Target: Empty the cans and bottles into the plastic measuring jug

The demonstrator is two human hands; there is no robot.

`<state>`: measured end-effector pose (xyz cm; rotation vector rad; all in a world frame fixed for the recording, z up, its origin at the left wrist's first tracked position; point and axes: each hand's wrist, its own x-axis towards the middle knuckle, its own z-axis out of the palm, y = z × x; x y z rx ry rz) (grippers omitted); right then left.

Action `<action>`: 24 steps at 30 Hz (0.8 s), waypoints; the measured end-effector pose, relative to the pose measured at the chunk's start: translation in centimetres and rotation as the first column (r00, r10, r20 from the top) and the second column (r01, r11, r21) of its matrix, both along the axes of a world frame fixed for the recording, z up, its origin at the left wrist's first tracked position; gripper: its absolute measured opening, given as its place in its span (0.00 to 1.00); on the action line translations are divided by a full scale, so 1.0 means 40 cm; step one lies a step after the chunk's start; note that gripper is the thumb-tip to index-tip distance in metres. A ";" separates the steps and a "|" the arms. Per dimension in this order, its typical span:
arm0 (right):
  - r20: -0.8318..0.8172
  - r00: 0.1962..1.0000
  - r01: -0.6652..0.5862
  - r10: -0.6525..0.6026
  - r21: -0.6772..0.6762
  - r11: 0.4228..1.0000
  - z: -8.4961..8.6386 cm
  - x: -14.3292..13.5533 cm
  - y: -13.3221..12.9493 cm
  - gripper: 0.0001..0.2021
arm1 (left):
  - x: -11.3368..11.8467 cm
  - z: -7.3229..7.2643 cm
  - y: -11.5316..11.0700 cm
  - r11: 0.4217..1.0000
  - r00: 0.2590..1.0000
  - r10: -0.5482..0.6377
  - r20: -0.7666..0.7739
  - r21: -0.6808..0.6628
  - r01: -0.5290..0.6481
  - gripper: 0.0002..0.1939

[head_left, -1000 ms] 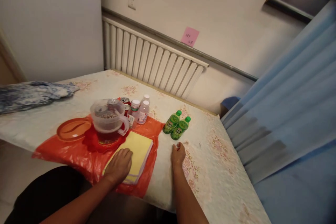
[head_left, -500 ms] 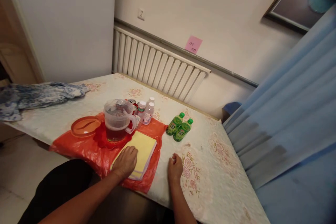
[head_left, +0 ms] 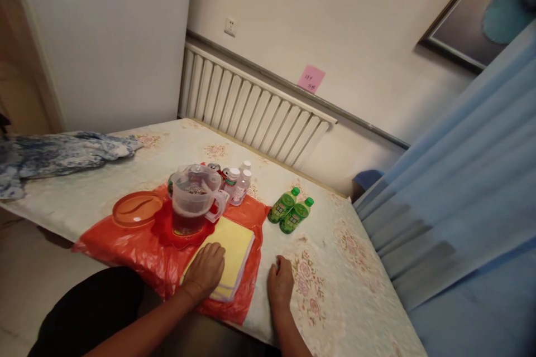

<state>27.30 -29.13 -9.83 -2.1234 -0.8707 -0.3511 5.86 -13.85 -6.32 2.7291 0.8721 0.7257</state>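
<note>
My left hand (head_left: 205, 270) lies flat, palm down, on a folded yellow cloth (head_left: 234, 242). To its right, my right hand (head_left: 281, 281) rests on the tablecloth with its fingers curled in; whether anything is inside them is hidden. A clear plastic pitcher (head_left: 193, 201) of dark liquid stands on a red scalloped tray (head_left: 165, 230), just beyond the cloth. An orange lid (head_left: 137, 210) lies to the left of the pitcher. All these except my right hand are on a red plastic sheet (head_left: 121, 242).
Two green bottles (head_left: 288, 212) stand beyond my right hand. Several small bottles (head_left: 239, 187) and cans (head_left: 214, 167) are behind the pitcher. A blue-and-white cloth (head_left: 75, 152) lies at the far left. A blue curtain (head_left: 444, 189) hangs on the right.
The view has shifted slightly, so the table items appear a little lower. Both hands keep their places, the left on the cloth and the right on the table.
</note>
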 end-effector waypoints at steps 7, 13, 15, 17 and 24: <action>0.076 0.997 0.009 -0.002 -0.094 0.996 -0.003 -0.001 -0.001 0.16 | 0.018 0.040 0.004 0.978 0.998 0.002 -0.070 -0.207 -0.017 0.10; 0.097 0.995 0.024 -0.011 -0.131 0.991 -0.002 -0.002 0.001 0.15 | 0.057 0.082 0.056 0.867 0.970 -0.224 0.099 -0.434 0.244 0.11; 0.088 0.996 0.025 -0.013 -0.137 0.990 0.001 -0.005 0.001 0.15 | 0.066 0.075 0.079 0.774 0.938 -0.278 0.208 -0.529 0.347 0.09; 0.068 0.997 0.027 -0.018 -0.132 0.991 -0.001 -0.006 -0.003 0.15 | 0.071 0.059 0.099 0.672 0.909 -0.276 0.312 -0.614 0.415 0.08; -0.093 0.991 0.102 -0.099 0.025 0.994 0.041 0.014 0.027 0.18 | 0.072 0.027 0.137 0.380 0.849 -0.204 0.487 -0.760 0.527 0.07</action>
